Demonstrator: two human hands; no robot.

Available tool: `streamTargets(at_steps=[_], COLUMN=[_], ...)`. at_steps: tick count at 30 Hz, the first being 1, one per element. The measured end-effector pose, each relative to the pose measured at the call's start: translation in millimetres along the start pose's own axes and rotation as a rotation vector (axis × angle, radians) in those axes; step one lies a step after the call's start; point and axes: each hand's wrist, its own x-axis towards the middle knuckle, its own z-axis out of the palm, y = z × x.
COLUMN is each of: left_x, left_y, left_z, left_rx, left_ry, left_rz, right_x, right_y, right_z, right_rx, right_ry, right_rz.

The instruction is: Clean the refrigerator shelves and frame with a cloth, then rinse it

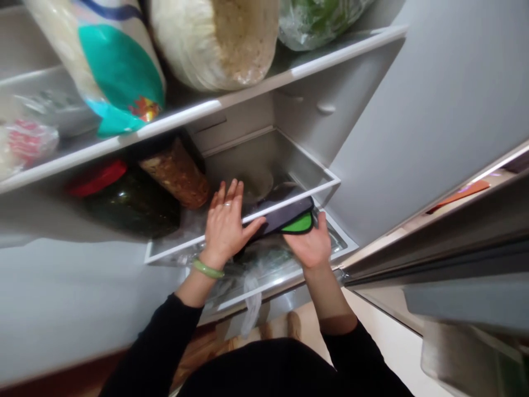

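Note:
Inside a fridge, my left hand [226, 225] lies palm down over the front edge of a glass shelf [303, 149]. Its fingers are stretched out, and the thumb points toward a dark grey, flat folded item [285, 215] with black trim and a bright green inside. My right hand [311, 242] is turned palm up under the item's right end, holding it, with the thumb apart and the other fingers hidden beneath it. The item sits at the shelf's white front edge, partly behind it; its far part is hidden.
On the glass shelf, left, are a dark jar with a red lid [99, 176] and a container of brown food [177, 171]. The upper shelf [256, 88] bears a cabbage [215, 38] and bags. Below is a drawer [273, 259]; the open door [463, 242] stands right.

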Motion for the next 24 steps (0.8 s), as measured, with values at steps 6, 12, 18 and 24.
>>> streamTargets(at_steps=[6, 12, 18, 24], left_x=[-4, -11, -13, -12], left_y=[-10, -17, -15, -14], left_z=[0.0, 0.3, 1.5, 2.7], left_rx=[-0.22, -0.521, -0.571, -0.585], left_ry=[0.083, 0.334, 0.359, 0.381], left_rz=[-0.021, -0.039, -0.06, -0.053], right_x=[35, 32, 21, 70], right_y=[15, 21, 31, 67], right_z=[6, 19, 30, 62], right_rx=[-0.083, -0.068, -0.135, -0.107], right_ry=[0.099, -0.034, -0.129, -0.035], right_rz=[0.209, 0.287, 0.236, 0.218])
